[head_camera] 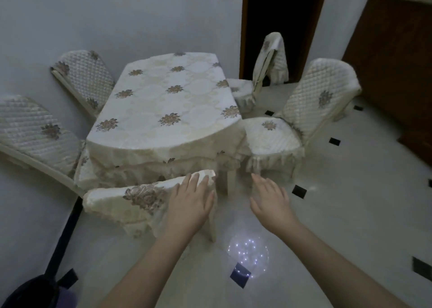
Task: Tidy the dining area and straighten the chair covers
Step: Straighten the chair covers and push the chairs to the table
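A dining table (163,102) under a cream floral tablecloth stands in the middle. Right in front of me is the near chair (140,197), its back wrapped in a cream cover with a brown flower motif. My left hand (190,205) lies flat on the right end of that chair back, fingers spread. My right hand (271,200) hovers open over the floor to the right of it, touching nothing. A covered chair (320,99) stands to the right of the table, with its quilted back cover on. Behind it, a far chair (273,57) has its back cover hanging loose and askew.
Two more quilted chairs (84,74) (32,130) lean at the table's left by the wall. A clear balloon with small lights (249,252) lies on the white tiled floor near my feet. A dark doorway (280,27) is behind; a dark bag (35,291) at bottom left.
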Demonstrator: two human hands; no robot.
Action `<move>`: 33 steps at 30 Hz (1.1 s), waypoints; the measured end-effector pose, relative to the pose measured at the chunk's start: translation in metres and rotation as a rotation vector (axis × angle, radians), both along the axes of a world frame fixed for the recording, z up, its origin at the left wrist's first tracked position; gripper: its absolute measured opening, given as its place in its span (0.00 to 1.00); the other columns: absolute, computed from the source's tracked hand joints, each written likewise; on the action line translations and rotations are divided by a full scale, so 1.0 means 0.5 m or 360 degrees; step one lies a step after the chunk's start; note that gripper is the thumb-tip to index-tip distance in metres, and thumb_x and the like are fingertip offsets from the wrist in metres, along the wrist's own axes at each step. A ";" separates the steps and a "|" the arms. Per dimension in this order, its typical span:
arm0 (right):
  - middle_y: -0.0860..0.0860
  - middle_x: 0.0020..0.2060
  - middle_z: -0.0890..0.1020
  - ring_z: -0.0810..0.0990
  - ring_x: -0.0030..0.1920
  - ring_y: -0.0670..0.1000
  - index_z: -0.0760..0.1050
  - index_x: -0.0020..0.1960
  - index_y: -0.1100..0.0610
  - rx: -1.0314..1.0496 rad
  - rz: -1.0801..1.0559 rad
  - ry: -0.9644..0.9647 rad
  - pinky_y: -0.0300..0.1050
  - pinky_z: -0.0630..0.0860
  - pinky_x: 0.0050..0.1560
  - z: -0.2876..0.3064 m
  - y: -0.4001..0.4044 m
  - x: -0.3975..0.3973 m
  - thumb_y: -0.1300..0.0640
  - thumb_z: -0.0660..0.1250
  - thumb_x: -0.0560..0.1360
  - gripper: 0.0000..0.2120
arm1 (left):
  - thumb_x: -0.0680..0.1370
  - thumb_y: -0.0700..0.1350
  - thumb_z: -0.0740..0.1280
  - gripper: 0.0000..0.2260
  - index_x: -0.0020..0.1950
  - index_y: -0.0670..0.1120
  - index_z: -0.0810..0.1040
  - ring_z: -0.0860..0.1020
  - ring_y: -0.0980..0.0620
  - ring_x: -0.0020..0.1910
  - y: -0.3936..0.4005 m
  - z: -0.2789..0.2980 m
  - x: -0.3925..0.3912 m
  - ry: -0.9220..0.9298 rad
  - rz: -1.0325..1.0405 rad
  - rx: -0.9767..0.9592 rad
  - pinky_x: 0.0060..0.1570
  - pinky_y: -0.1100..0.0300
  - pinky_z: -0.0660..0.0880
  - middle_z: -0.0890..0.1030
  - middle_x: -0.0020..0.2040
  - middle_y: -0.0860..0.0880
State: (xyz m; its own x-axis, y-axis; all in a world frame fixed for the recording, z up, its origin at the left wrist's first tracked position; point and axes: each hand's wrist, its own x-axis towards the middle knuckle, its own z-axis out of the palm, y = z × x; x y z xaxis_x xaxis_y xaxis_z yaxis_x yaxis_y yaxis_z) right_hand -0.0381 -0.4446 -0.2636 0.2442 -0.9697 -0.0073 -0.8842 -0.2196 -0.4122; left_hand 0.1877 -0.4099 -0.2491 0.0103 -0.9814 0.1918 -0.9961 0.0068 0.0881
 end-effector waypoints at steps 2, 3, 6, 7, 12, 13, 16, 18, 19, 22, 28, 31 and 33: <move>0.43 0.75 0.56 0.51 0.75 0.48 0.46 0.77 0.46 0.0043 -0.0070 -0.0016 0.56 0.53 0.73 0.002 0.004 -0.086 0.49 0.55 0.78 0.30 | 0.79 0.59 0.51 0.24 0.69 0.50 0.72 0.70 0.46 0.70 -0.021 -0.001 -0.075 -0.0045 -0.0094 0.0075 0.64 0.47 0.68 0.74 0.69 0.47; 0.42 0.75 0.55 0.51 0.75 0.47 0.46 0.77 0.46 0.0038 -0.0100 -0.0030 0.55 0.52 0.73 0.004 0.005 -0.129 0.50 0.54 0.78 0.30 | 0.78 0.59 0.50 0.25 0.70 0.50 0.72 0.69 0.47 0.70 -0.034 0.000 -0.109 -0.0080 -0.0145 0.0093 0.65 0.47 0.67 0.73 0.69 0.48; 0.43 0.75 0.56 0.52 0.75 0.46 0.48 0.77 0.47 -0.0014 -0.0117 -0.0084 0.48 0.50 0.74 0.008 0.004 -0.243 0.48 0.51 0.76 0.30 | 0.78 0.60 0.51 0.26 0.69 0.50 0.73 0.71 0.46 0.68 -0.083 0.019 -0.195 -0.0146 -0.0232 0.0068 0.63 0.47 0.68 0.76 0.67 0.48; 0.44 0.76 0.57 0.52 0.75 0.46 0.48 0.77 0.48 -0.0017 -0.0129 -0.0113 0.47 0.50 0.74 0.010 0.002 -0.277 0.48 0.50 0.76 0.31 | 0.78 0.60 0.51 0.26 0.70 0.50 0.72 0.70 0.47 0.69 -0.100 0.028 -0.224 -0.0155 -0.0238 0.0064 0.63 0.47 0.68 0.75 0.67 0.48; 0.46 0.76 0.57 0.51 0.75 0.49 0.48 0.77 0.50 -0.0051 -0.0293 -0.0144 0.46 0.48 0.74 0.037 -0.031 -0.413 0.53 0.56 0.78 0.30 | 0.78 0.61 0.51 0.26 0.71 0.50 0.70 0.68 0.47 0.70 -0.171 0.058 -0.368 -0.0142 -0.0286 -0.0004 0.64 0.48 0.66 0.74 0.69 0.48; 0.47 0.75 0.57 0.51 0.75 0.49 0.49 0.77 0.50 -0.0078 -0.0316 -0.0134 0.46 0.48 0.74 0.043 -0.040 -0.438 0.53 0.57 0.78 0.30 | 0.78 0.61 0.51 0.27 0.71 0.50 0.70 0.69 0.47 0.70 -0.183 0.063 -0.395 -0.0147 -0.0306 -0.0001 0.64 0.49 0.66 0.74 0.68 0.48; 0.46 0.75 0.58 0.52 0.75 0.49 0.49 0.77 0.50 -0.0130 -0.0373 -0.0057 0.47 0.48 0.74 0.057 -0.069 -0.502 0.53 0.57 0.77 0.31 | 0.77 0.61 0.51 0.27 0.70 0.50 0.71 0.71 0.47 0.68 -0.225 0.076 -0.464 -0.0147 -0.0390 -0.0018 0.62 0.48 0.68 0.76 0.67 0.48; 0.47 0.74 0.59 0.53 0.74 0.51 0.50 0.77 0.51 -0.0163 -0.0391 0.0052 0.48 0.47 0.73 0.059 -0.099 -0.532 0.51 0.56 0.77 0.31 | 0.77 0.61 0.52 0.27 0.70 0.50 0.72 0.72 0.47 0.67 -0.258 0.079 -0.505 -0.0177 -0.0477 -0.0015 0.61 0.47 0.69 0.76 0.66 0.47; 0.48 0.74 0.61 0.56 0.74 0.52 0.52 0.77 0.51 -0.0181 -0.0405 0.0111 0.49 0.49 0.73 0.058 -0.116 -0.542 0.50 0.55 0.77 0.30 | 0.77 0.61 0.52 0.27 0.70 0.51 0.72 0.71 0.47 0.68 -0.277 0.080 -0.524 -0.0185 -0.0516 -0.0002 0.61 0.46 0.70 0.76 0.67 0.47; 0.51 0.70 0.70 0.66 0.70 0.56 0.62 0.74 0.53 -0.0255 -0.0491 0.0189 0.55 0.60 0.70 0.057 -0.170 -0.565 0.45 0.50 0.76 0.28 | 0.77 0.62 0.50 0.28 0.71 0.51 0.70 0.69 0.47 0.70 -0.342 0.073 -0.579 -0.0164 -0.0592 0.0033 0.63 0.45 0.69 0.74 0.69 0.48; 0.52 0.67 0.73 0.68 0.69 0.57 0.67 0.71 0.53 -0.0253 -0.0625 0.0424 0.56 0.62 0.69 0.063 -0.293 -0.631 0.43 0.48 0.77 0.27 | 0.76 0.63 0.43 0.31 0.75 0.52 0.64 0.61 0.47 0.75 -0.500 0.061 -0.673 -0.0063 -0.0758 0.0032 0.69 0.43 0.60 0.67 0.74 0.48; 0.51 0.72 0.68 0.62 0.73 0.56 0.64 0.73 0.51 -0.0186 -0.0763 0.0553 0.56 0.53 0.72 0.067 -0.341 -0.676 0.42 0.46 0.77 0.28 | 0.76 0.61 0.45 0.30 0.73 0.50 0.68 0.64 0.46 0.73 -0.573 0.067 -0.732 -0.0077 -0.0824 0.0019 0.69 0.43 0.59 0.69 0.73 0.47; 0.51 0.73 0.65 0.60 0.74 0.56 0.62 0.74 0.50 -0.0179 -0.0871 0.0642 0.55 0.47 0.72 0.068 -0.365 -0.708 0.42 0.44 0.77 0.29 | 0.77 0.59 0.50 0.27 0.69 0.48 0.73 0.69 0.44 0.70 -0.618 0.066 -0.775 -0.0134 -0.0923 -0.0019 0.66 0.41 0.64 0.75 0.68 0.45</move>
